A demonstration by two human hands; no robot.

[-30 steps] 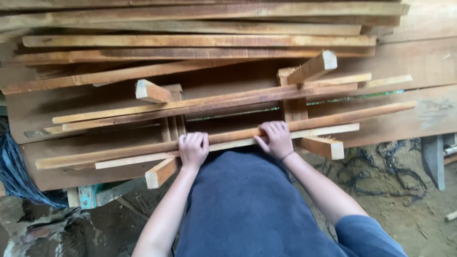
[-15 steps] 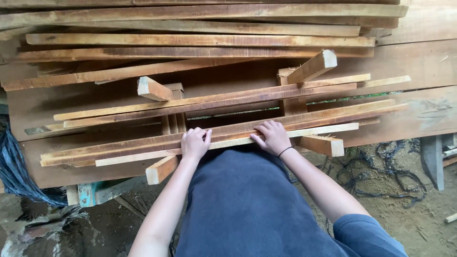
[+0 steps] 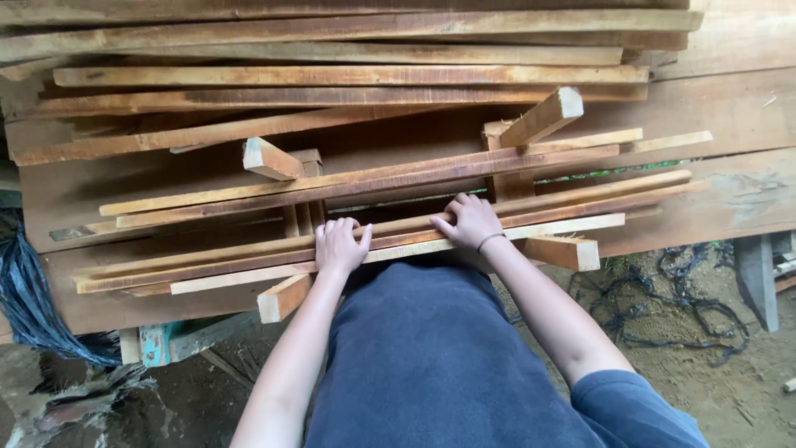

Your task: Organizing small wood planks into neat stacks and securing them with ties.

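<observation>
My left hand (image 3: 338, 245) and my right hand (image 3: 470, 221) both lie on a long reddish-brown wooden slat (image 3: 580, 197) that runs left to right across a rough wooden rack. Their fingers curl over the slat's far edge. A thinner pale strip (image 3: 564, 224) lies just in front of it, under my palms. Two more long slats (image 3: 398, 172) rest farther back on the same rack. Short square blocks stick out of the rack as supports, one below my left hand (image 3: 282, 297) and one beside my right wrist (image 3: 565, 252).
A stack of long rough boards (image 3: 348, 75) fills the back. Wide flat planks (image 3: 746, 199) lie under the rack. Dark blue plastic sheeting (image 3: 23, 303) hangs at the left. Tangled black cords (image 3: 680, 303) lie on the dirt floor at the right.
Both hands have pushed the reddish slat away from my body and turned it flatter. It now lies farther back on the rack, and its right end has shifted left.
</observation>
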